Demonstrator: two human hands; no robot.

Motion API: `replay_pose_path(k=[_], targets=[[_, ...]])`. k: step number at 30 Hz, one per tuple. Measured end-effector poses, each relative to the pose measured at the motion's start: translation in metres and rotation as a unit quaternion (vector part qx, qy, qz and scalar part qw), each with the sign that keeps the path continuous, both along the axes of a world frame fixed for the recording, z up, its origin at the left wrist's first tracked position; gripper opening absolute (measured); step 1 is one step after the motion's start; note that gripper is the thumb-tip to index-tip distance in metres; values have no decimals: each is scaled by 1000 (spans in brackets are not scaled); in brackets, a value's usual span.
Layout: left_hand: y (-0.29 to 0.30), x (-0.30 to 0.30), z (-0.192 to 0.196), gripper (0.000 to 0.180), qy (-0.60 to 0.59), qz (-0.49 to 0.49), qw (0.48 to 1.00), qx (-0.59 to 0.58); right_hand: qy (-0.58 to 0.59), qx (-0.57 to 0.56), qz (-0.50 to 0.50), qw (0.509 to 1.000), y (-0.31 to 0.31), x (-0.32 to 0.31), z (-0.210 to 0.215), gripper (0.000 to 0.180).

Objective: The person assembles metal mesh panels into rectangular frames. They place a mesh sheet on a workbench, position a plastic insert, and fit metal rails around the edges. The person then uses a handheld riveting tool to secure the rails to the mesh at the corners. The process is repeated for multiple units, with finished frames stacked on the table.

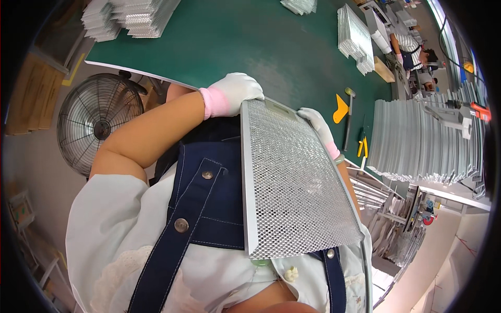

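A silvery metal mesh filter panel with a pale metal frame along its sides leans against my body, its far end at the green table's near edge. My left hand, in a white glove with a pink cuff, is closed over the panel's far left corner. My right hand, gloved the same way, holds the far right edge; its fingertips bend over the rim and its thumb is hidden. The panel's near end seems to have no frame strip across it. A small plate-like patch sits at its far end.
Right of the panel lie an orange scraper, a hammer and yellow-handled pliers. Mesh sheets are stacked far left, more far right. Grey frame strips stand at right. A floor fan stands left; a person works beyond.
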State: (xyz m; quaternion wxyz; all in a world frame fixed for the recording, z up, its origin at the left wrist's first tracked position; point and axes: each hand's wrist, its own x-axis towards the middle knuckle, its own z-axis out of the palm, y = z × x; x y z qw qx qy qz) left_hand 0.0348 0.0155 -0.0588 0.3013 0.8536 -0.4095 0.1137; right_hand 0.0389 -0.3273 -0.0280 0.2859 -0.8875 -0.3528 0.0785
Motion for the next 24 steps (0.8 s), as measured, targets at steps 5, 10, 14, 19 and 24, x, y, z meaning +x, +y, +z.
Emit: replay_pose_path(k=[5,10,14,19,24], targets=[[0,1,4,18,49,31,998,-13,35,47,-55,997,7,-2,2,31],[-3,16,27,33,195,131,971,-34,63,93,-173,978,-3,3,-18,37],[1,23,17,30,127,107,985,-45,107,185,-187,959,-1,8,-23,40],[2,30,-9,42,134,101,986,-13,213,184,-208,937,4,8,-17,42],[-1,40,81,54,320,-47,934,-155,111,113,-193,968,9,13,7,49]])
